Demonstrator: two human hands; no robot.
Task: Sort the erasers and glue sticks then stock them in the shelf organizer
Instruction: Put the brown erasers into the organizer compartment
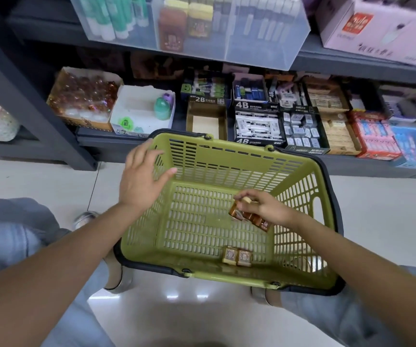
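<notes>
**Currently: lifting wrapped erasers from the basket**

The right hand (264, 209) grips a cluster of wrapped erasers (249, 217) inside the green basket (227, 156). Left hand (142, 176) open. Erasers look light, firm, slippery in wrap; pinch flat sides.

Green plastic basket (239, 151), glossy tiled floor (177, 309)

floor tiles (377, 221) | white carton (377, 28) top right | grey shelving upright (14, 91)
</notes>
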